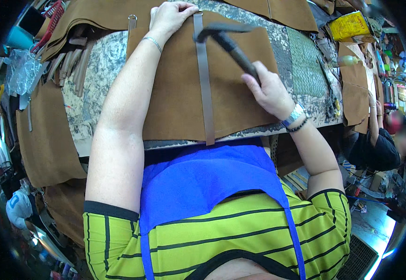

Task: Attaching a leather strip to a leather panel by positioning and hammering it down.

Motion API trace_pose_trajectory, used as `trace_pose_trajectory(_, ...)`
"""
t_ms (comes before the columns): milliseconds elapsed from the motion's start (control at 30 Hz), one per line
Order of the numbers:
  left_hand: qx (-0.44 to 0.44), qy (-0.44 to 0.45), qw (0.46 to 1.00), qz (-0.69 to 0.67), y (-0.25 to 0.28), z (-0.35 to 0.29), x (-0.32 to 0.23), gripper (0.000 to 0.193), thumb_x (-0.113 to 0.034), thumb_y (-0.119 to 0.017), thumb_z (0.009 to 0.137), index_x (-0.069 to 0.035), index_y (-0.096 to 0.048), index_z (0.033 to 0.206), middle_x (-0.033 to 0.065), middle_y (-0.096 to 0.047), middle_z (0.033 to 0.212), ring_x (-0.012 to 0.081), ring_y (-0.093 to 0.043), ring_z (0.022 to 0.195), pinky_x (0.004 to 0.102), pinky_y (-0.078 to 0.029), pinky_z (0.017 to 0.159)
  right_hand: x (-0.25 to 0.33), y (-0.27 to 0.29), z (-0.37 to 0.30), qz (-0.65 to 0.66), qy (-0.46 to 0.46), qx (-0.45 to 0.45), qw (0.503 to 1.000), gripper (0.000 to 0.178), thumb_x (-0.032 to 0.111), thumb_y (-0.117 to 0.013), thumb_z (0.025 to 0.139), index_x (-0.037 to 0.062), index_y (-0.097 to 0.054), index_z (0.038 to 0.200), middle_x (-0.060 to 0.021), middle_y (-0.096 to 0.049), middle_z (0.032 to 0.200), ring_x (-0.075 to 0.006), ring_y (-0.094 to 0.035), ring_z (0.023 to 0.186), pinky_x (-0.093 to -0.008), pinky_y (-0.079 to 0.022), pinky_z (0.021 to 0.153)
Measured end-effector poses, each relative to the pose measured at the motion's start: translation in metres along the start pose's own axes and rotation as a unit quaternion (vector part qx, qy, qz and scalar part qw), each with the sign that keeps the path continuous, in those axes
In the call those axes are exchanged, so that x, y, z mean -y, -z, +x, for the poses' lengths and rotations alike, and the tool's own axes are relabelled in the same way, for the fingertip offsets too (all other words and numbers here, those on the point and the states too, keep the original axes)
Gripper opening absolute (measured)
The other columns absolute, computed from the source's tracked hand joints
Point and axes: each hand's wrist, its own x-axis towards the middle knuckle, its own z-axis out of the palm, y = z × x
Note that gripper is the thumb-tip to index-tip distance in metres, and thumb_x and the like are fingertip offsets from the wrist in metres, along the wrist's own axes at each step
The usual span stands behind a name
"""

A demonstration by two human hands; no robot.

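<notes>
A wide brown leather panel [175,102] lies on the table in front of me, and a narrow grey-brown leather strap [204,88] runs down its middle, its near end reaching the front edge. My left hand [168,18] is at the far edge, thumb and finger pinched together against the strap's top end; what is between them is hidden. In my right hand [270,93] is a hammer [234,52], gripped by its handle. Its dark head is smeared by motion and hangs over the upper part of the strap. Whether it touches the strap I cannot tell.
More brown leather pieces [49,140] hang over the table's left side, and others lie along the back. A metal ring [132,17] shows beside the panel. A green textured mat [308,65] and a yellow packet [349,26] are at right, where another person [375,144] works.
</notes>
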Motion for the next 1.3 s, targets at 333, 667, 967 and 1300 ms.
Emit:
trace_pose_trajectory(333, -0.032, -0.011, 0.998, -0.052, 0.006, -0.009, -0.007, 0.027, -0.037, -0.065, 0.084, -0.013, -0.075, 0.092, 0.0093, -0.071, 0.089, 0.0226, -0.069, 0.084, 0.0321, -0.051, 0.082, 0.013, -0.015, -0.093, 0.034, -0.027, 0.043, 0.998, 0.023, 0.019, -0.062, 0.089, 0.0034, -0.051, 0.103, -0.0212, -0.061, 0.076, -0.0405, -0.062, 0.07, -0.0448, -0.049, 0.06)
trace_pose_trajectory(667, -0.019, 0.007, 0.999, -0.048, 0.005, -0.006, -0.011, 0.027, -0.039, -0.064, 0.085, -0.015, -0.075, 0.094, 0.0076, -0.072, 0.092, 0.0205, -0.068, 0.087, 0.0316, -0.049, 0.084, 0.008, -0.03, -0.16, 0.072, -0.046, 0.124, 0.989, 0.024, 0.018, -0.063, 0.087, 0.0034, -0.052, 0.102, -0.0211, -0.061, 0.08, -0.0404, -0.062, 0.074, -0.0444, -0.05, 0.062)
trace_pose_trajectory(967, -0.02, -0.208, 0.976, 0.055, 0.039, -0.077, 0.006, 0.034, -0.026, -0.058, 0.093, -0.004, -0.059, 0.119, 0.016, -0.057, 0.125, 0.0297, -0.052, 0.12, 0.0368, -0.04, 0.101, -0.085, 0.02, -0.162, -0.119, -0.063, -0.217, 0.967, 0.02, 0.016, -0.064, 0.087, 0.0046, -0.06, 0.103, -0.0153, -0.064, 0.084, -0.0349, -0.063, 0.074, -0.039, -0.05, 0.062)
trace_pose_trajectory(1300, -0.06, 0.129, 0.99, 0.005, 0.102, -0.236, 0.017, 0.054, -0.034, -0.064, 0.088, -0.001, -0.052, 0.129, 0.0124, -0.063, 0.103, 0.02, -0.059, 0.089, 0.0327, -0.047, 0.079, -0.073, 0.028, -0.107, -0.092, -0.124, -0.176, 0.972, 0.038, 0.033, -0.066, 0.087, 0.0018, -0.062, 0.108, -0.0106, -0.062, 0.086, -0.0231, -0.06, 0.074, -0.0336, -0.048, 0.067)
